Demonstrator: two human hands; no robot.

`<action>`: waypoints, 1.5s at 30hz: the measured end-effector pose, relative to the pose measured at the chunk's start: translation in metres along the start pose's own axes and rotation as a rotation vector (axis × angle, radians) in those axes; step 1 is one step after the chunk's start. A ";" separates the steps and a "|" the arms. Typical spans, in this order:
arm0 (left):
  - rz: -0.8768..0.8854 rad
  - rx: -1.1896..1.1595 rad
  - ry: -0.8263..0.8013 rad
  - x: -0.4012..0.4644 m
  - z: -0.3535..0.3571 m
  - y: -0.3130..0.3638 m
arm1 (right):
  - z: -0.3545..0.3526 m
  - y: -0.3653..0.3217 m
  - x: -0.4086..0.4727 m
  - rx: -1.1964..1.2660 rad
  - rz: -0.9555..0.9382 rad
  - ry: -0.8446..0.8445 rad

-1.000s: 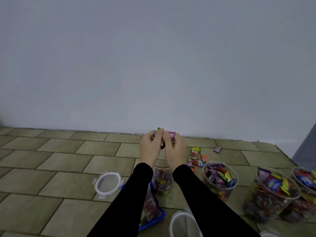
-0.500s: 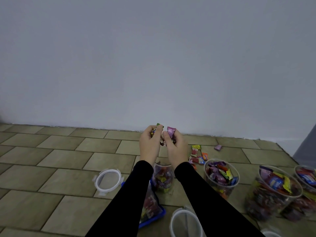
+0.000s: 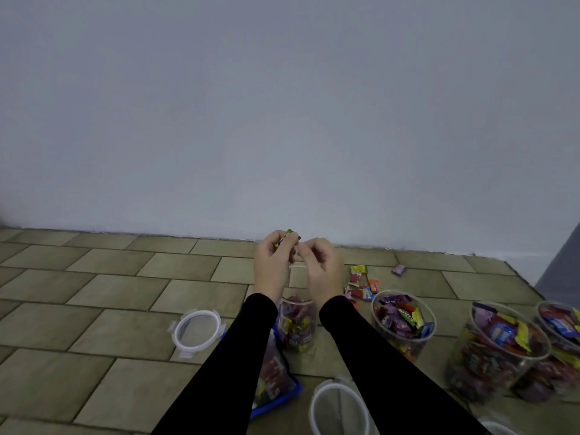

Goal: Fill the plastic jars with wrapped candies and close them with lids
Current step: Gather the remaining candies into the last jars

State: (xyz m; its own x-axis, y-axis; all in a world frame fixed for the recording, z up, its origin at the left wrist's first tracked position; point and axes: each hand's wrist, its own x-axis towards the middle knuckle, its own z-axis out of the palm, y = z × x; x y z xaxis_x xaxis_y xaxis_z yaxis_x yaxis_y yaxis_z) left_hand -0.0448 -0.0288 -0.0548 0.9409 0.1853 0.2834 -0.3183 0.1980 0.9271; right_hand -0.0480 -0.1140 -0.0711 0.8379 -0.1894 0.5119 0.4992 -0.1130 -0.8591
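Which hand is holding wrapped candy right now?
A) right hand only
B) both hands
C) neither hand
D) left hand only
D: the left hand grips green and yellow wrapped candies above the jar, while the right hand has its fingers curled with nothing visible in them.
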 end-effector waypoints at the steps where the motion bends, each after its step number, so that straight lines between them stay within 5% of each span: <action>1: 0.006 0.019 -0.002 0.001 -0.001 -0.001 | -0.001 0.001 0.000 -0.004 0.015 0.037; 6: 0.016 0.074 0.026 0.002 0.002 0.003 | -0.006 0.012 -0.002 0.115 0.362 -0.016; 9: 0.048 0.342 -0.045 0.005 0.004 0.004 | -0.006 0.009 0.002 0.113 0.575 -0.146; 16: -0.035 1.193 -0.331 0.010 -0.005 0.031 | -0.008 0.016 0.007 0.024 0.602 -0.166; 23: -0.090 1.586 -0.584 0.007 0.007 0.032 | -0.009 0.011 0.005 0.128 0.689 -0.171; 28: -0.046 1.478 -0.466 0.009 0.007 0.039 | -0.009 0.012 0.008 -0.078 0.608 -0.248; 33: 0.102 1.241 -0.260 0.013 0.027 0.051 | -0.025 -0.026 0.034 -0.109 0.440 -0.104; 37: 0.080 1.071 -0.304 0.005 0.060 0.038 | -0.064 -0.045 0.070 -0.263 0.308 -0.064; 45: -0.205 0.905 -0.454 -0.005 0.104 -0.016 | -0.138 0.020 0.089 -0.536 0.578 -0.038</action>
State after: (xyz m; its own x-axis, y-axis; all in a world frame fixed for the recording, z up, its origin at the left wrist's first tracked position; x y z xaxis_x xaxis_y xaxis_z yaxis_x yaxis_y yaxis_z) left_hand -0.0323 -0.1332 -0.0459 0.9821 -0.1882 -0.0088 -0.1176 -0.6486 0.7520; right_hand 0.0057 -0.2672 -0.0426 0.9438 -0.3296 -0.0244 -0.1843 -0.4636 -0.8667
